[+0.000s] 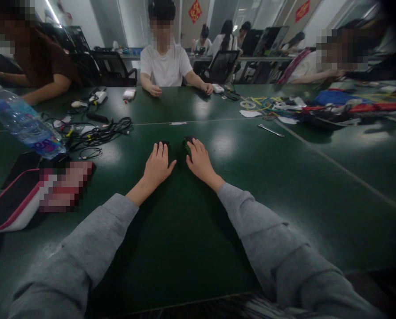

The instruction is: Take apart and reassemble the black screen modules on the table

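My left hand (158, 164) lies palm down on the green table, fingers stretched forward and thumb spread out to the right. Its fingertips rest at a small flat black object (165, 143), mostly covered. To the right of it, my right hand (200, 159) bends over a second small black object (187, 144), box-like with a dark green side. The fingers lie across its top and the thumb is against its near left side. Both objects sit on the table close together; their exact kind cannot be made out.
At left stand a water bottle (26, 122), a white and pink case (14, 201) and tangled black cables (101, 133). A wrench (271, 130) lies at right, before a heap of coloured cables (347, 104). Across the table sits a person in a white shirt (166, 66); others sit at both sides.
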The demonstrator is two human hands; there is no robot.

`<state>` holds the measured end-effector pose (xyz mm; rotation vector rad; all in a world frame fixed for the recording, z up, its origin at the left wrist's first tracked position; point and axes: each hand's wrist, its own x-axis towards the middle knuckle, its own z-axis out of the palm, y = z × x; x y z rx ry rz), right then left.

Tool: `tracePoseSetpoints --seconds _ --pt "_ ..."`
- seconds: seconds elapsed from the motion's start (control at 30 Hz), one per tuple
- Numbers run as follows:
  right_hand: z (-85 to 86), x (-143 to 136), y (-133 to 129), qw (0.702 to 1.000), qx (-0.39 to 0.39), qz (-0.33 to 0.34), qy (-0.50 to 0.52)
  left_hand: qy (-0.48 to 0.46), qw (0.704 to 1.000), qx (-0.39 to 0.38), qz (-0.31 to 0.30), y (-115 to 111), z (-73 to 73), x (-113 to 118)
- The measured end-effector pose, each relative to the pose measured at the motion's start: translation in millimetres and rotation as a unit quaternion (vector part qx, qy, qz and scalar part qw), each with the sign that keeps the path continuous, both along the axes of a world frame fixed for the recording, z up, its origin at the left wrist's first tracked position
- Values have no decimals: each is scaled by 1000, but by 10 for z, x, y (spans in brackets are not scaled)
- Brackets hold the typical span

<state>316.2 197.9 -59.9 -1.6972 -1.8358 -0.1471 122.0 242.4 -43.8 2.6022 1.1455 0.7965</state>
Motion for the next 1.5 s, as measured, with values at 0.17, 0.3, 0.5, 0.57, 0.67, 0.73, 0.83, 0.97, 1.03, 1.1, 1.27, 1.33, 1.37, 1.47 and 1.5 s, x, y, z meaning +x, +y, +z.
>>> tracePoseSetpoints --seconds 0.17,0.3,0.5,0.57,0.67,0.73,0.83,0.97,1.03,1.1,1.27,1.33,1.37,1.47,1.5 --pt "-9 13 5 1000 9 0 -9 -21 1000 -1 -6 -23 -3 -28" --pt "-29 44 25 999 22 -26 37 -85 995 -32 31 53 -65 -123" --pt "-62 92 54 994 15 -22 110 -141 972 -183 45 192 -147 -251" --pt "-65 94 53 993 8 -24 114 -134 970 -197 36 187 -117 -258" --pt "-58 86 47 994 4 -33 104 -123 976 -174 54 153 -63 -242" --pt "-47 79 43 995 4 -39 96 -122 979 -146 77 139 -46 -229" --pt "-29 70 35 995 5 -48 82 -124 981 -108 103 142 -47 -224" --pt "0 44 6 997 6 -51 55 -101 986 -57 122 146 -38 -258" --pt "25 15 -14 999 5 -45 30 -69 990 -16 121 134 -14 -286" --pt "61 -24 -32 1000 0 -31 1 -11 994 32 106 113 21 -311" --pt "159 -122 -71 997 -15 17 -72 119 987 90 62 41 89 -300" --pt "180 -147 -86 995 -17 36 -88 136 985 98 46 12 96 -265" --pt "185 -157 -92 994 -17 47 -94 141 984 100 39 -2 96 -245" --pt "187 -186 -103 992 -16 70 -107 148 983 107 28 -37 85 -196" --pt "187 -197 -105 991 -16 75 -111 148 982 110 29 -45 81 -188"
